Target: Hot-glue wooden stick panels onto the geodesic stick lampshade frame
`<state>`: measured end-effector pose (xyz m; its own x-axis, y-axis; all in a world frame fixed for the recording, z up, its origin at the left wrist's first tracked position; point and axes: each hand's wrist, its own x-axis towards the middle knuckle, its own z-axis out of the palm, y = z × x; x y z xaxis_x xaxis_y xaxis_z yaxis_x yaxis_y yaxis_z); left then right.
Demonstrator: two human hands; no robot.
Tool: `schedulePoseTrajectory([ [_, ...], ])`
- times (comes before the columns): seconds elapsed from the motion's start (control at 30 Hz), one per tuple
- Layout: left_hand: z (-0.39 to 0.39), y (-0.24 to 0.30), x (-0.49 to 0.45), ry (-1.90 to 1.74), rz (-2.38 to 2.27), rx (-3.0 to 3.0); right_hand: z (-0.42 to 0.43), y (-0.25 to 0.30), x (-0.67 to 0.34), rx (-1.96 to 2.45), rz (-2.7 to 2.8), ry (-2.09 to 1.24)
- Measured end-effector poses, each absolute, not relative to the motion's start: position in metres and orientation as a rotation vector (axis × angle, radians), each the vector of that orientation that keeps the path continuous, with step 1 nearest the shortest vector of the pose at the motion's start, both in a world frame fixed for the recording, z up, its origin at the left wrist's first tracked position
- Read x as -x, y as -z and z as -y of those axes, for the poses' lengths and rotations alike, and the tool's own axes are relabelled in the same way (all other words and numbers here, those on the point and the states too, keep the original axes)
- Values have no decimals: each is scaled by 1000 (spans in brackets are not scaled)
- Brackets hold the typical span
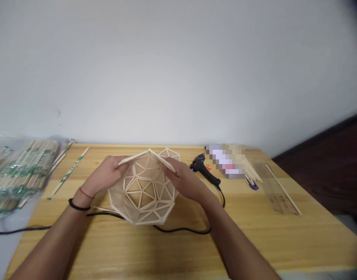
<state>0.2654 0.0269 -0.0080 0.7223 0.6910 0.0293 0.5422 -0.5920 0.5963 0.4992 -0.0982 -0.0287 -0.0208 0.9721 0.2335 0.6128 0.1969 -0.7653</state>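
Between my two hands is a domed lattice of thin wooden sticks (141, 191), joined in triangles, with pale, see-through material showing between several of the sticks. My left hand (110, 174) grips its upper left rim, the thumb over the edge and the other fingers mostly hidden. On the opposite side my right hand (181, 177) pinches the upper right rim. The structure is tilted, so that I look into its hollow. A black hot glue gun (206, 169) lies just right of my right hand.
Bundles of wrapped chopsticks (35, 163) lie at the left, beside a single wrapped pair (70, 171). A black cord (181, 230) runs across the wooden table (254, 241). Bare skewers (252, 169), a purple-handled tool (252, 184) and a clear ruler-like strip (279, 190) lie right.
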Motion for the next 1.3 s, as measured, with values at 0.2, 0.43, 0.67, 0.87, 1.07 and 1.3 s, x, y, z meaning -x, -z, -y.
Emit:
schedulePoseTrajectory([
  [0.2,-27,8,-265,-394,-825,-2354,99,30,-497,1427,1760,-604],
  [0.43,-25,6,-264,-390,-868,-2371,98,25,-518,1470,1598,-568],
  [0.67,-26,7,-263,-423,-774,-2354,92,30,-546,1643,1223,-570],
  [0.87,-27,9,-263,-454,-737,-2292,76,64,-515,1522,1202,-821],
  [1.07,-27,11,-263,-493,-716,-2306,70,70,-512,1682,1486,-453],
  [1.3,-24,8,-263,-494,-752,-2299,65,87,-540,1862,1574,-307],
])
